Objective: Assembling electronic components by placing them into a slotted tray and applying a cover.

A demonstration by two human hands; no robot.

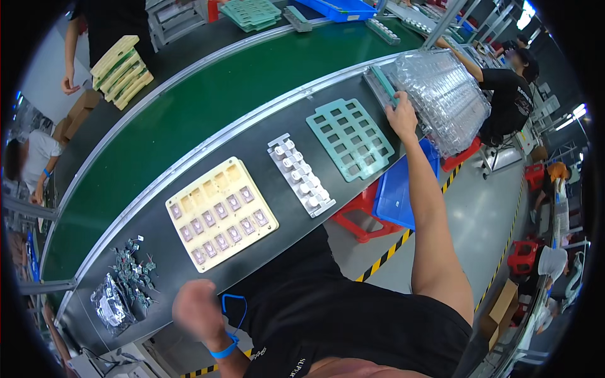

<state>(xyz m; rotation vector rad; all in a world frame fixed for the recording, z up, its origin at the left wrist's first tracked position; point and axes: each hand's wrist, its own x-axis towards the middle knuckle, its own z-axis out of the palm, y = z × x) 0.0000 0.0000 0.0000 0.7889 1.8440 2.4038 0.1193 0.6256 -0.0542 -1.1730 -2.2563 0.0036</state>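
Observation:
My right hand reaches to the far right of the bench, its fingers closed on the near end of a narrow green strip beside a stack of clear plastic trays. Smeared by motion, my left hand hovers at the bench's near edge, its fingers unreadable; a blue wristband with a cord is on that wrist. Between them lie a cream tray with pinkish-grey pieces in many of its pockets, a grey metal holder with a row of white parts, and a green plate with square openings.
Small dark parts with wires lie at the left, by a clear bag. A green conveyor curves behind the bench. Across it, a person stands near stacked cream trays. A blue bin and red stool stand below.

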